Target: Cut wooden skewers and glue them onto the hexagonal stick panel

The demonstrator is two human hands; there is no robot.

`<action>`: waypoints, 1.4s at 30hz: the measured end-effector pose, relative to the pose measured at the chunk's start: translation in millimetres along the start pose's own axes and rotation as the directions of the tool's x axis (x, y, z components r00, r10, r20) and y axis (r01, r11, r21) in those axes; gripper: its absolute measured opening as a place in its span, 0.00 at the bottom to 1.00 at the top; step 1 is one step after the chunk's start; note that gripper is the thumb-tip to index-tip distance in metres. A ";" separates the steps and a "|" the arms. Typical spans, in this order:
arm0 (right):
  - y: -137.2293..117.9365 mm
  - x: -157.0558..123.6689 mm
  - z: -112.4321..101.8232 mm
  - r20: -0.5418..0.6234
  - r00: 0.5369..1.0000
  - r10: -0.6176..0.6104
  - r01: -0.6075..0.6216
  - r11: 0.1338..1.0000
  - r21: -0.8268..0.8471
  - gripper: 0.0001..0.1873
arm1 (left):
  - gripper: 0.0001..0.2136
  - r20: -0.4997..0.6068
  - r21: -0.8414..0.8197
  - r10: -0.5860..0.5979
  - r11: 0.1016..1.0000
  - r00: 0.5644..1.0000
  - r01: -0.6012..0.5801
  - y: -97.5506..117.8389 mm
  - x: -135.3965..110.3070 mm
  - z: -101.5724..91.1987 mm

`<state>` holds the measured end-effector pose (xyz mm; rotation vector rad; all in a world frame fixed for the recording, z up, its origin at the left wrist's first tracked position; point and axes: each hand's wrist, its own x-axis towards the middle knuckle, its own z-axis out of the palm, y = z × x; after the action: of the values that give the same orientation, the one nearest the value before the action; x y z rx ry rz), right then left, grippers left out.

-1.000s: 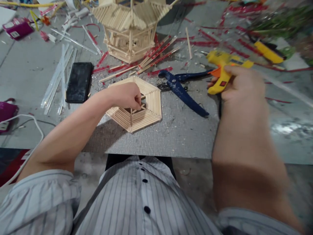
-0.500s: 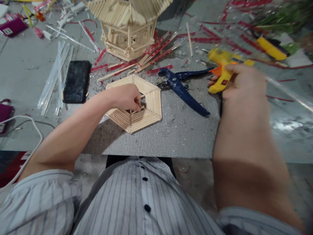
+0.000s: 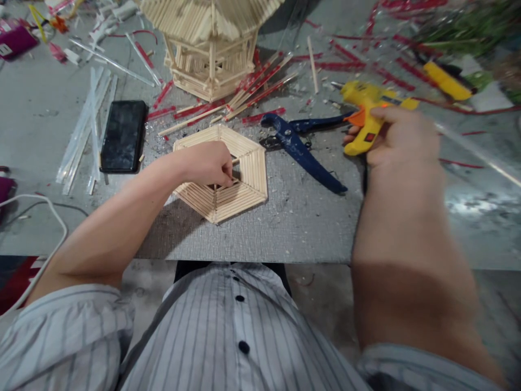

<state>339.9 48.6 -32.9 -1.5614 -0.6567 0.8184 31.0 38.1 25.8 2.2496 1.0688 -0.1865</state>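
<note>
A flat hexagonal panel (image 3: 254, 174) of pale wooden sticks, laid in rings, rests near the table's front edge. Over its middle, my left hand (image 3: 211, 163) is closed, with thumb and finger pinching a short wooden stick (image 3: 235, 182) at the rim of the central opening; the hand hides the panel's left part. My right hand (image 3: 401, 136) is wrapped round the handle of a yellow glue gun (image 3: 362, 98) with an orange trigger, held right of the panel with its nozzle pointing left. A clear glue stick (image 3: 476, 152) trails from its back end.
Blue-handled cutters (image 3: 303, 152) lie between the panel and the glue gun. Behind stands a stick-built pavilion (image 3: 211, 54) amid loose sticks and red wrappers (image 3: 264, 81). Left are a black phone (image 3: 123, 136), clear glue sticks (image 3: 83, 130) and a white cable (image 3: 57, 217).
The whole view has shifted slightly. Both hands keep nearly the same pose, the left pinching at the panel's centre and the right holding the glue gun.
</note>
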 end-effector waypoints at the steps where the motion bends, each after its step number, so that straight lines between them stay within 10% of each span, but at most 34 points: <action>1: -3.2 -3.3 1.4 -0.080 0.989 0.126 -0.124 0.992 0.028 0.16 | 0.03 0.003 -0.005 -0.003 1.000 1.000 0.003 0.1 0.0 -0.1; 42: -17.3 -19.2 5.5 -0.087 0.961 0.262 -0.256 0.964 0.078 0.14 | 0.10 0.099 0.039 -0.126 0.992 0.987 0.123 5.4 -2.4 -3.4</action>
<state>324.7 39.2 -13.5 -1.6367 -0.3547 0.9419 32.9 36.0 32.0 2.1787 1.1599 -0.3697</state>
